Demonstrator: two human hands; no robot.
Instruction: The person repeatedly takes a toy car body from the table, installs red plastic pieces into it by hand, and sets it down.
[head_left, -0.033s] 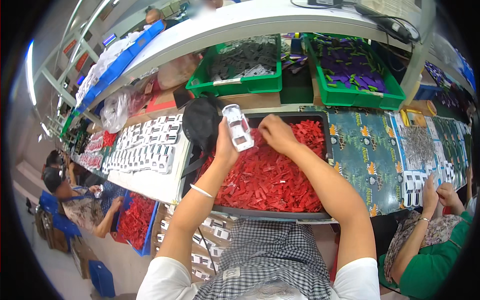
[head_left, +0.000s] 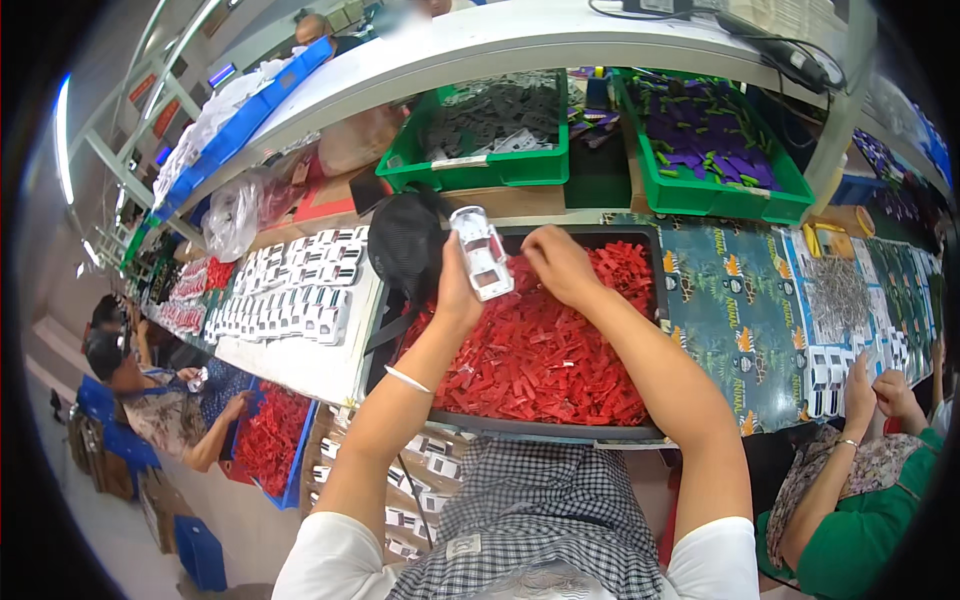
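My left hand (head_left: 459, 290) is closed around a white toy car body (head_left: 481, 254), a pickup-like shell with open window and bed holes, held up over the far left part of a black tray (head_left: 540, 429). Loose red plastic parts (head_left: 540, 360) fill the tray, and a bit of red shows at the shell's edge. Just right of the shell is my right hand (head_left: 560, 264), above the red parts, its fingers curled and pressed together. Whatever those fingertips may hold is hidden.
White car bodies (head_left: 290, 290) stand in rows at left, beside a black mesh fan-like object (head_left: 405, 245). Green bins of grey parts (head_left: 490, 172) and purple parts (head_left: 730, 190) sit under a shelf (head_left: 540, 50). A co-worker's hands (head_left: 880, 390) are at right, near metal pins (head_left: 838, 292).
The view has shifted very slightly. My left hand still holds the car body, and my right hand stays beside it with nearly the same curl of the fingers.
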